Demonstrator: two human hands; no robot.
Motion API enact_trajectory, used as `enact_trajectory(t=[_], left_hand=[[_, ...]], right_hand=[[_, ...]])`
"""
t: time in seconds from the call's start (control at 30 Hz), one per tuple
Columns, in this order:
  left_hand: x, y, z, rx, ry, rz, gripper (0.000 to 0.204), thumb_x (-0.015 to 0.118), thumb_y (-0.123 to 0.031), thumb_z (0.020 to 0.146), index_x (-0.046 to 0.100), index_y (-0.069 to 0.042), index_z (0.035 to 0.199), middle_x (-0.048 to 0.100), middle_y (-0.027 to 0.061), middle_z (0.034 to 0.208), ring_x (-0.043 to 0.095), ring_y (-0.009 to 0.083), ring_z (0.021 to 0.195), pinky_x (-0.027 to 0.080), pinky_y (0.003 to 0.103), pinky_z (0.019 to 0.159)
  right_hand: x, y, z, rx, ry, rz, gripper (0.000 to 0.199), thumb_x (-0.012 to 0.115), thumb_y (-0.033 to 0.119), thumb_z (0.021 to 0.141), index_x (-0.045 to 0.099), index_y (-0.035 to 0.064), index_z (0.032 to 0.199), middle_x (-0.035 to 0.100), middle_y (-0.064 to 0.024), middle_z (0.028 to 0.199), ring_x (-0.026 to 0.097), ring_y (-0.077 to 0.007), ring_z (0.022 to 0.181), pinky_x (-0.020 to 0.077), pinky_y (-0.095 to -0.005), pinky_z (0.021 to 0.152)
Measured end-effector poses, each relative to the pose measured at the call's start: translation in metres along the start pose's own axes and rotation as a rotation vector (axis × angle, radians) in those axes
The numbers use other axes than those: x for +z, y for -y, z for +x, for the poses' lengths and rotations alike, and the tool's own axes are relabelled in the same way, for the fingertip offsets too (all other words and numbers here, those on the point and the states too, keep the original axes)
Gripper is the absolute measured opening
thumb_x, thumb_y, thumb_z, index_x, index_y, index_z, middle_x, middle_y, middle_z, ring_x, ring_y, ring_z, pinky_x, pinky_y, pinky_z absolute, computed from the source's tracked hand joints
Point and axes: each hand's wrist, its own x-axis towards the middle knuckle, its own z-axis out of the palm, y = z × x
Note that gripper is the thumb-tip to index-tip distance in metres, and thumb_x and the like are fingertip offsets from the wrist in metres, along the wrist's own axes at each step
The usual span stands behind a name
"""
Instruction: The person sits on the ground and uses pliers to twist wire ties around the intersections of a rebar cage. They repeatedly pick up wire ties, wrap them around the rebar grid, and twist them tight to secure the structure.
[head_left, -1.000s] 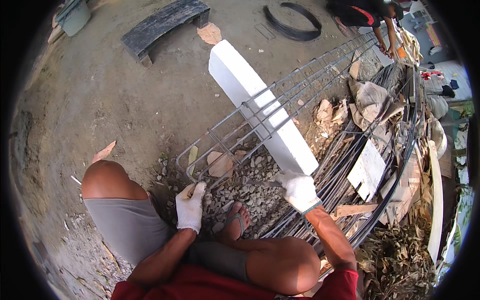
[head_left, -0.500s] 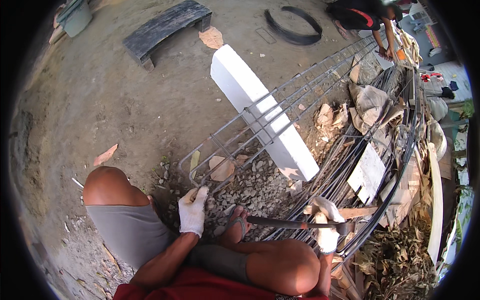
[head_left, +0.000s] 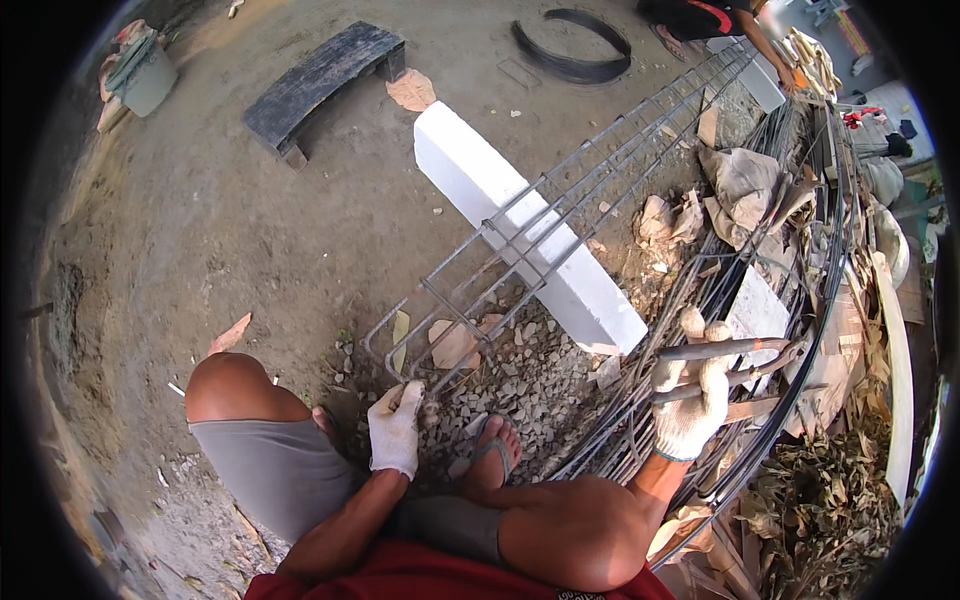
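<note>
A long cage of steel reinforcing bars (head_left: 560, 220) was laid across a white concrete block (head_left: 520, 230), running from the near centre of the scene away to the far right. Its near end was held just above loose gravel (head_left: 540, 380), in front of the sandalled foot (head_left: 492, 450).

The left hand (head_left: 395, 430), gloved in white, was closed around the nearest corner of the cage, where a stirrup met a long bar. The right hand (head_left: 690, 395), also gloved, was wrapped around a dark metal tool handle (head_left: 740, 350), raised over the bundle of loose bars (head_left: 700, 400) at the near right; the tool's working end could not be made out.

The cage was judged to be stiff and fairly heavy along its length, though springy at the unsupported near end. Being open mesh, it was judged likely to twist if lifted by one corner alone. The best hold was thought to be at a stirrup-to-bar junction, where the fingers could be hooked around two crossing rods. The bar surfaces looked rough rather than slippery, and cut ends were thought likely to snag, so gloves were well suited.

Further off, a dark bench (head_left: 320, 80), a coil of black hose (head_left: 575, 45) and another person's arm (head_left: 765, 50) at the far end of the cage were seen.
</note>
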Motion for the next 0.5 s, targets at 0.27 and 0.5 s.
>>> enact_trajectory(t=[0.27, 0.5], left_hand=[[0.002, -0.002, -0.003, 0.007, 0.001, 0.023, 0.027, 0.072, -0.024, 0.107, 0.075, 0.002, 0.114, 0.072, 0.002, 0.09, 0.068, 0.0102, 0.073, 0.056, 0.028, 0.063], [0.002, 0.002, -0.001, 0.014, -0.002, -0.014, 0.025, 0.072, -0.023, 0.107, 0.074, 0.001, 0.112, 0.072, 0.002, 0.09, 0.069, 0.0109, 0.071, 0.056, 0.028, 0.063]], right_hand=[[-0.031, -0.049, -0.054, 0.422, 0.155, -1.511, 0.054, 0.068, 0.021, 0.104, 0.055, 0.0069, 0.154, 0.077, -0.0063, 0.1, 0.074, -0.0181, 0.084, 0.0601, -0.035, 0.071], [-0.002, -0.076, -0.051, 0.231, 0.466, -2.026, 0.044, 0.074, 0.021, 0.098, 0.064, 0.0174, 0.14, 0.08, -0.0142, 0.102, 0.077, -0.037, 0.082, 0.0617, -0.046, 0.07]])
